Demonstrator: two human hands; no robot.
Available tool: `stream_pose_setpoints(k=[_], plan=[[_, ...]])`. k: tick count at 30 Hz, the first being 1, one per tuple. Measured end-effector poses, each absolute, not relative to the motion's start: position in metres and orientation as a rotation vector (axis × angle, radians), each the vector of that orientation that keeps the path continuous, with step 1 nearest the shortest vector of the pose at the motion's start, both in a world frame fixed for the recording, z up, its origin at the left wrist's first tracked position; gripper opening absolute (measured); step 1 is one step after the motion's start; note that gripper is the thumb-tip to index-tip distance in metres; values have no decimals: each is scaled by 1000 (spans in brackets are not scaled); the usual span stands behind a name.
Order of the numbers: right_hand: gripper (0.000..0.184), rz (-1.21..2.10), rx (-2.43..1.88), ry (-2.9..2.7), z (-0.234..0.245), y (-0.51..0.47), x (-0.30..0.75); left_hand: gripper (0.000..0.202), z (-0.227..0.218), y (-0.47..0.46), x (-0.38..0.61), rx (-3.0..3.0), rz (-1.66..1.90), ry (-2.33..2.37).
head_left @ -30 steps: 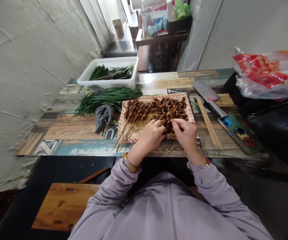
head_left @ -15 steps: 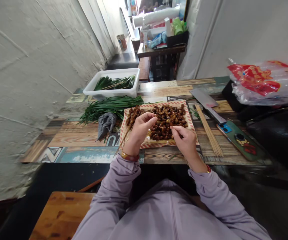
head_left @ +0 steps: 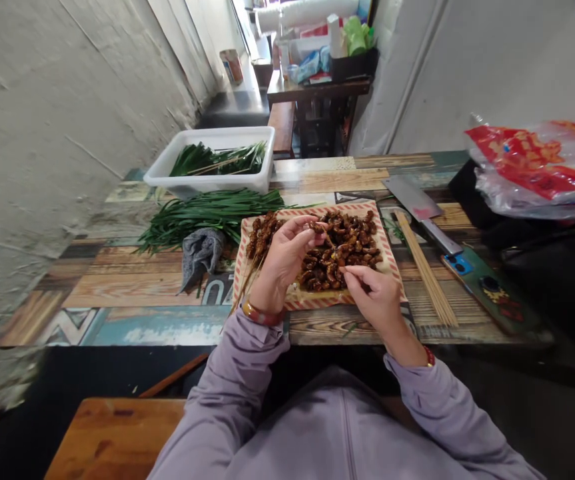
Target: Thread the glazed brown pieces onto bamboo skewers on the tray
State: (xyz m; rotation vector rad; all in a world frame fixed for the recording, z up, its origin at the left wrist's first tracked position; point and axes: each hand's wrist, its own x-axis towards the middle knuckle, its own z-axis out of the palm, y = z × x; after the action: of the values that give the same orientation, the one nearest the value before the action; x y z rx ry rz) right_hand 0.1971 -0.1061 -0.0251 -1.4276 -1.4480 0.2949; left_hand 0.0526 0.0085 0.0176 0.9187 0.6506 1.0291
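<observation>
Head: stick (head_left: 328, 238) is being pinched by right hand (head_left: 380, 299) fingers, piece (head_left: 318, 227) by left hand (head_left: 284, 257); some skewers (head_left: 262, 237) loaded, loose pile (head_left: 360, 243) being left

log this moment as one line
left hand: pinching brown piece | right hand: pinching skewer | beneath: striped tray | bare sticks: right of tray

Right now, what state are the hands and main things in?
Left hand: pinching a brown piece
Right hand: closed in a pinch, contents unclear
Other brown pieces: glossy, heaped
Loaded skewers: lying side by side
Bare sticks: bundled, untouched
Cleaver: lying flat
Grey cloth: crumpled
White tub: open, partly filled
Green stalks: piled loose
Plastic bag: creased
</observation>
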Motion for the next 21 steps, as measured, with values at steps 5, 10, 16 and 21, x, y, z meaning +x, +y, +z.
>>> stream_pose_setpoints(k=[5, 10, 16, 21], plan=[[17, 289, -1448, -1478, -26, -105, 196, 31, 19, 6, 51, 928, 1048, 668], [16, 272, -1428, -1515, -25, -106, 196, 28, 18, 6, 52, 893, 1101, 667], [16, 282, -1436, -1508, -26, -106, 196, 29, 17, 2, 54, 894, 1090, 610], [16, 216, -1430, -1490, -26, -105, 195, 30, 18, 4, 51, 822, 1115, 598]])
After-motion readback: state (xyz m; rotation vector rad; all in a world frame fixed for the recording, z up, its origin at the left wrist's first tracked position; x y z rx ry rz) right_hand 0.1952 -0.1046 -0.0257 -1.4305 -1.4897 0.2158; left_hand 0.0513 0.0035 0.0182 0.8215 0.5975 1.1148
